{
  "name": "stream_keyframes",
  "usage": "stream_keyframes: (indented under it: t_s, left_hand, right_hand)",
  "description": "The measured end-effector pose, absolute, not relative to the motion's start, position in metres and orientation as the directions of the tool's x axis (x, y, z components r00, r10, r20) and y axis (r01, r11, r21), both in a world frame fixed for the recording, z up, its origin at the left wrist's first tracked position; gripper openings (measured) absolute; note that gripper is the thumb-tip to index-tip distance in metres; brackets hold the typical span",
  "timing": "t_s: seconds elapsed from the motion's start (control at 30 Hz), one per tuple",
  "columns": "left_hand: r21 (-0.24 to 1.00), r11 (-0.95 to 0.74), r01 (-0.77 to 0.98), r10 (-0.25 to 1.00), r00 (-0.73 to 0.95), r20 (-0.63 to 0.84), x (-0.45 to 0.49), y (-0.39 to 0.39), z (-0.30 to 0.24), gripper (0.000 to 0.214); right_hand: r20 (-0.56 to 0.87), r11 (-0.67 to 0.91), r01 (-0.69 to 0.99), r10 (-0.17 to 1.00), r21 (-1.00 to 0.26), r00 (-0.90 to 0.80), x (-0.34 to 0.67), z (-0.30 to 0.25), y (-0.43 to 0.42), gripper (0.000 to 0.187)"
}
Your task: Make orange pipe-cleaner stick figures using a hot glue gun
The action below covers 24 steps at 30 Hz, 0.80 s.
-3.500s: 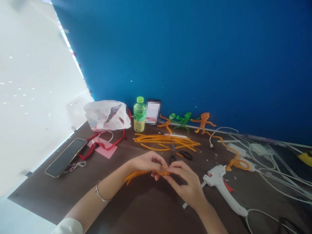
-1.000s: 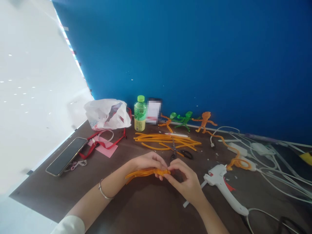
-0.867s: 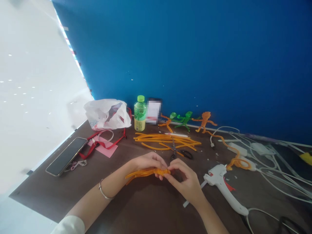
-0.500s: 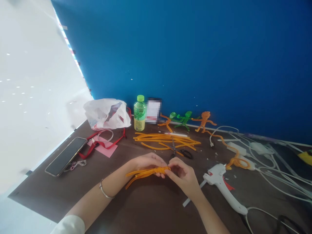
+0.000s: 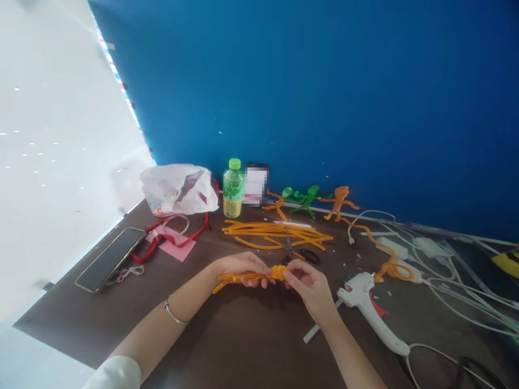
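Note:
Between my hands is a bundle of orange pipe cleaners, coiled thickly at its right end, with loose strands trailing left. My left hand is closed round the strands just left of the coil. The fingertips of my right hand pinch the coil's right side. Just beyond my hands lie scissors with dark handles, their blades over a pile of loose orange pipe cleaners. Against the wall stand orange and green pipe-cleaner figures.
A white glue gun with a cord lies right of my right arm, near tangled cables. To the left are a phone, pink paper and a red strap. A plastic bag and bottle stand at the back.
My left hand has slid left off the coil, so more of it shows. The trailing strands have risen slightly, and my right hand has shifted a little to the right.

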State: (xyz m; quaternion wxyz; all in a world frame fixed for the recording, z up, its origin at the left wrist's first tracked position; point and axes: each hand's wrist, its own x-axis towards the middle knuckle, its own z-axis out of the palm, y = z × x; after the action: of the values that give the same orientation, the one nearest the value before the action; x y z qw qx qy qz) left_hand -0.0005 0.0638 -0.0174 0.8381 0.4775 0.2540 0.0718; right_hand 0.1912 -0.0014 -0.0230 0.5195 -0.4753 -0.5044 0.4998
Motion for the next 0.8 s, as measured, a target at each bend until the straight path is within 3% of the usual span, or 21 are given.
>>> stream_keyframes:
  t_s: [0.23, 0.47, 0.8]
  left_hand:
    - [0.845, 0.521, 0.12, 0.41, 0.834, -0.371, 0.001, 0.0598, -0.0117, 0.038]
    - [0.837, 0.534, 0.124, 0.365, 0.858, -0.36, 0.0007, 0.0592, -0.0139, 0.033]
    - [0.779, 0.615, 0.12, 0.256, 0.905, -0.34, 0.0037, 0.0606, -0.0191, 0.028]
  right_hand:
    - [0.075, 0.068, -0.142, 0.996, -0.988, -0.044, 0.1907, -0.0259, -0.0011, 0.018]
    - [0.13, 0.112, -0.173, 0.987, -0.979, -0.097, 0.1894, -0.03, -0.0019, 0.013]
    - [0.08, 0.061, -0.196, 0.993, -0.979, -0.087, 0.1884, -0.0284, -0.0033, 0.014]
